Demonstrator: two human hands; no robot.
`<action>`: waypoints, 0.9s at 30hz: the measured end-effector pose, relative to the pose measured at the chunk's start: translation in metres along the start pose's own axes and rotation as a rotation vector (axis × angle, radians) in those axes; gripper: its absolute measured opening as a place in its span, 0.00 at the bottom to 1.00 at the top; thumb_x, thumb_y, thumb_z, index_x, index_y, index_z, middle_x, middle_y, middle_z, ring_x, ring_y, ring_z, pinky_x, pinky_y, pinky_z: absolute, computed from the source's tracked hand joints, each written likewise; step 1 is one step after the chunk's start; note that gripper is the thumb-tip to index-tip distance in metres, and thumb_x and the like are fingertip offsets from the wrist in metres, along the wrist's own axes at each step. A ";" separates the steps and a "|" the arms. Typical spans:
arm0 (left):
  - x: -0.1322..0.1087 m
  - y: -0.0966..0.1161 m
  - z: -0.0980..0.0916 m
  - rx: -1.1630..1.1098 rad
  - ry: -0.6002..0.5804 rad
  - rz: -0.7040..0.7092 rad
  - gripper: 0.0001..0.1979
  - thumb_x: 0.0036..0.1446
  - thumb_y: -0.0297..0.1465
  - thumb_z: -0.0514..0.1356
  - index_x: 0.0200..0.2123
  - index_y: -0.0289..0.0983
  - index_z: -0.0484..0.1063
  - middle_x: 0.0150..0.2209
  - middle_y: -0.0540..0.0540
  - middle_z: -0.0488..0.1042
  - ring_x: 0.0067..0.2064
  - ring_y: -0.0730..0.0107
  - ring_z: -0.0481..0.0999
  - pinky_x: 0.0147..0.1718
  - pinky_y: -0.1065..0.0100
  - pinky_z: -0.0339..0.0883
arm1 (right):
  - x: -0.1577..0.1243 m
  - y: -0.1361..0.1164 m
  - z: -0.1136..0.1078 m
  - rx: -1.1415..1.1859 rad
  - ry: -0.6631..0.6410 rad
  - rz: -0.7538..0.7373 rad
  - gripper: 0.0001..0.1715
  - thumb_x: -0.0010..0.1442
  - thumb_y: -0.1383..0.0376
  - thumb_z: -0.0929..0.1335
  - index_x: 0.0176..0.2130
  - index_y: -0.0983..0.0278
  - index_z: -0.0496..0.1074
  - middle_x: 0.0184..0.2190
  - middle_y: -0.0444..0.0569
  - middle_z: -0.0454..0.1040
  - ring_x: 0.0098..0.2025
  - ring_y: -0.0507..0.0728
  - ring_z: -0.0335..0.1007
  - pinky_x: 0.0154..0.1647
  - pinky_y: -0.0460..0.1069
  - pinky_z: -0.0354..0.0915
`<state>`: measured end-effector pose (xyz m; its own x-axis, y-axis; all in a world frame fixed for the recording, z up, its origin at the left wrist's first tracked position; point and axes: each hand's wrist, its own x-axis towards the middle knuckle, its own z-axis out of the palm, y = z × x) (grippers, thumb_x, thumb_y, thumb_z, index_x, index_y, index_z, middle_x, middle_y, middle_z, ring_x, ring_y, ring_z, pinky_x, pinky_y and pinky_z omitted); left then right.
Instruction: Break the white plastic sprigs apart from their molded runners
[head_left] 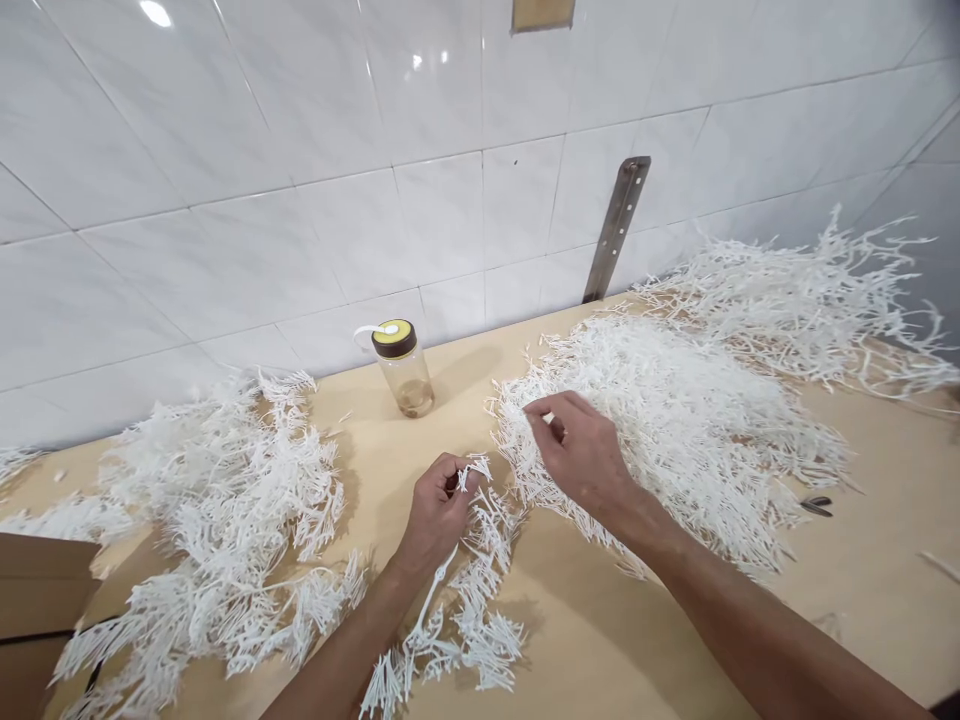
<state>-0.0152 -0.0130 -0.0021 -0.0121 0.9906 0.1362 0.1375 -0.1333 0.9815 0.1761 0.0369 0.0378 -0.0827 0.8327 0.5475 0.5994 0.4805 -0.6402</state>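
My left hand (441, 508) is closed around a white plastic branch (459, 590) with many thin sprigs, which trails down along my forearm over the wooden table (600, 640). My right hand (577, 450) rests on the near edge of a large heap of white plastic sprigs (690, 420), its fingers pinched on a small white piece I cannot name. The two hands are about a hand's width apart.
Another heap of white branches (225, 530) lies at the left. A clear bottle with a yellow-and-brown lid (403, 368) stands by the tiled wall (300, 180). A metal bracket (616, 228) leans on the wall. A cardboard box (37, 600) sits at the far left. Dark scissors (816, 506) lie right.
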 end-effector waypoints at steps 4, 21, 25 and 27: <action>-0.001 -0.002 0.000 0.031 0.004 0.004 0.12 0.59 0.39 0.61 0.32 0.35 0.74 0.28 0.49 0.66 0.29 0.73 0.64 0.29 0.71 0.58 | -0.011 -0.012 0.015 0.193 -0.325 0.162 0.09 0.60 0.64 0.65 0.34 0.62 0.76 0.28 0.45 0.77 0.28 0.53 0.70 0.28 0.46 0.64; -0.002 -0.003 0.003 0.266 0.056 0.080 0.08 0.59 0.32 0.59 0.35 0.37 0.77 0.30 0.48 0.68 0.29 0.71 0.67 0.29 0.70 0.59 | -0.020 -0.007 0.027 0.309 -0.515 0.374 0.12 0.59 0.59 0.65 0.31 0.64 0.74 0.25 0.45 0.75 0.22 0.51 0.67 0.22 0.46 0.62; -0.002 0.001 0.004 0.269 0.031 0.095 0.07 0.58 0.29 0.59 0.34 0.38 0.78 0.30 0.48 0.69 0.30 0.70 0.67 0.28 0.70 0.59 | -0.019 -0.004 0.027 0.299 -0.521 0.376 0.13 0.59 0.59 0.66 0.33 0.63 0.77 0.26 0.45 0.77 0.23 0.52 0.68 0.23 0.46 0.62; -0.003 0.003 0.004 0.261 0.025 0.096 0.07 0.58 0.29 0.59 0.35 0.38 0.79 0.30 0.48 0.69 0.30 0.70 0.67 0.28 0.70 0.59 | -0.018 -0.003 0.027 0.288 -0.528 0.368 0.13 0.59 0.60 0.66 0.33 0.63 0.77 0.26 0.45 0.77 0.23 0.52 0.68 0.23 0.46 0.62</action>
<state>-0.0105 -0.0159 -0.0001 -0.0104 0.9724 0.2332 0.3900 -0.2108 0.8964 0.1546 0.0278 0.0147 -0.3337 0.9425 -0.0201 0.4339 0.1346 -0.8909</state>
